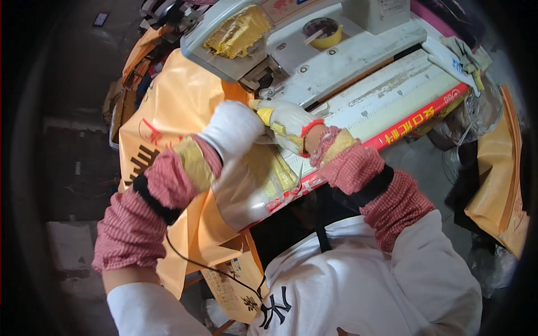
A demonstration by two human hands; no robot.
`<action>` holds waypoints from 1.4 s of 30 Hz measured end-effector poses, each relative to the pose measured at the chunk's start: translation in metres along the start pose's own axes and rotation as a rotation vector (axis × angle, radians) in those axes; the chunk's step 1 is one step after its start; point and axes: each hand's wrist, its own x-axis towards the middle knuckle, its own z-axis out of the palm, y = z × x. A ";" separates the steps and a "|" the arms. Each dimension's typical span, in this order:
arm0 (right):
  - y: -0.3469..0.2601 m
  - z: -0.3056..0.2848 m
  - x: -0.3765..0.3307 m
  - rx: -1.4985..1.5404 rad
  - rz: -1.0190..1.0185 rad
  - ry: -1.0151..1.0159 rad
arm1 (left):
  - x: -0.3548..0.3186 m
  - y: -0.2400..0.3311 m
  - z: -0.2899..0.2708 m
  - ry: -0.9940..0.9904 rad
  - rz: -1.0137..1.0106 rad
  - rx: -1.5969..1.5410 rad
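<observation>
**Head view: gloved hands on an orange bag at a sewing machine**

Head camera looks down on both hands in white work gloves, with red checked sleeve covers on the forearms. The left hand (232, 130) is closed, gripping the orange bag (174, 112) at its upper edge. The right hand (286, 124) lies just beside it, fingers curled onto the same edge; how tightly it grips I cannot tell. Directly beyond the hands stands the grey sewing machine (314, 50), with a yellow tape roll (325, 32) on top. Under the right wrist runs the pale worktop (392, 92) with a red front edge. More orange bags (499, 185) are stacked well off to the right.
</observation>
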 end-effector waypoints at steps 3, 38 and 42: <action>-0.010 0.035 -0.007 -1.003 -0.227 0.070 | 0.004 -0.053 0.044 -0.034 -0.266 -0.075; -0.089 0.162 -0.058 -1.020 -0.211 -0.419 | -0.650 0.251 0.107 1.613 -1.092 -1.878; -0.102 0.158 -0.053 -1.213 -0.462 0.169 | -0.596 0.147 0.117 1.734 -1.147 -1.776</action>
